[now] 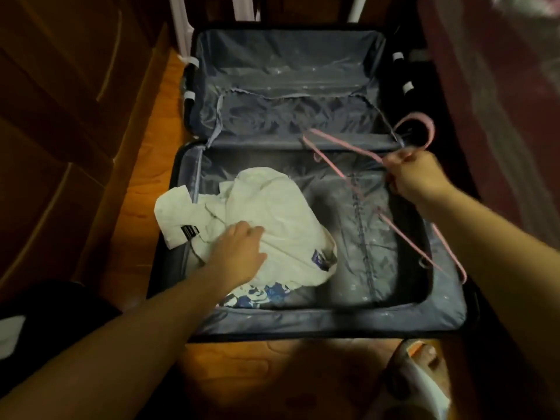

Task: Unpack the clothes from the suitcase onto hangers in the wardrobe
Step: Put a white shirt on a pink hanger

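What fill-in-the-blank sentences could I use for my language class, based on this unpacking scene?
1. The right hand holds a ____ hanger.
2. The left hand rests on a ____ shirt.
3. The shirt lies in the suitcase, whose lid is ____.

Missing words: pink; white; open

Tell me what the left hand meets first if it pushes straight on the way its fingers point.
The left hand already rests on the white shirt. Pushing on, it would likely bunch that shirt toward the suitcase lining; depth is unclear.
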Tool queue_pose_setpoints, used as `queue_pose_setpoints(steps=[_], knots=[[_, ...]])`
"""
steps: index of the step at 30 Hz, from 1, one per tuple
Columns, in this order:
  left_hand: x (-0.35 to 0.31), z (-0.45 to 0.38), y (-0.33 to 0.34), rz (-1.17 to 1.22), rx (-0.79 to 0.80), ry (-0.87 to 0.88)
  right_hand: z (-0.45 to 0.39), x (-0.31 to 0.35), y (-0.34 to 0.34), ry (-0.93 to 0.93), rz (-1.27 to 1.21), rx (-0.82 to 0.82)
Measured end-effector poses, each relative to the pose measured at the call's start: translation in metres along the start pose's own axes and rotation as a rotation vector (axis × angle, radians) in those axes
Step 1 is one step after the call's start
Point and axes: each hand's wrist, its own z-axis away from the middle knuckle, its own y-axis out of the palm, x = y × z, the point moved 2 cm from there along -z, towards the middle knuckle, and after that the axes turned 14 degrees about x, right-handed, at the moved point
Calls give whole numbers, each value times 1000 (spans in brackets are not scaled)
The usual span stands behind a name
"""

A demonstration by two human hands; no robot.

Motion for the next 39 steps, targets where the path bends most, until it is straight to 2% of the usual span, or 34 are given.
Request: queue_pose_setpoints(steps=[2, 5, 7, 9, 11, 13, 16, 17, 18, 20, 21, 22, 24, 26, 29, 30, 33, 36, 39], knots=[[12, 0, 2, -65, -10, -44, 13, -21, 11, 14, -34, 68], [13, -9, 9, -384, -61, 141, 15, -42, 19, 28, -120, 65], [5, -14, 21, -601, -31, 282, 10, -47, 21, 41, -149, 51], [-4, -18, 27, -700, -12, 313, 7, -48, 23, 53, -151, 63], [-13, -13, 15, -450, 51, 235, 3, -47, 24, 46, -150, 75], [-12, -11, -18, -110, 12, 33, 0, -43, 22, 22, -156, 71], [17, -2, -94, 509, -374, -193, -6, -33, 23, -30, -197, 52], [30, 3, -116, 686, -466, -236, -8, -29, 24, -47, -216, 47], [45, 7, -128, 854, -483, -254, -9, -24, 25, -65, -231, 51], [61, 13, -134, 1205, -319, -264, -8, -11, 31, -119, -223, 80], [65, 16, -126, 1253, -222, -305, -5, -4, 35, -152, -202, 98], [68, 17, -117, 1154, -143, -367, -2, 3, 40, -184, -180, 121], [69, 13, -97, 801, -84, -422, 4, 12, 53, -207, -147, 188], [60, 6, -79, 552, -52, -363, 10, 17, 64, -183, -145, 247], [65, -4, -65, 285, -178, -331, 12, 21, 74, -135, -173, 274], [72, -6, -64, 284, -231, -362, 12, 22, 76, -123, -183, 277], [84, -7, -68, 524, -323, -424, 12, 26, 83, -116, -156, 310], [87, -8, -72, 665, -321, -409, 15, 32, 90, -117, -151, 357], [100, -6, -67, 683, -278, -390, 18, 40, 96, -113, -146, 375]])
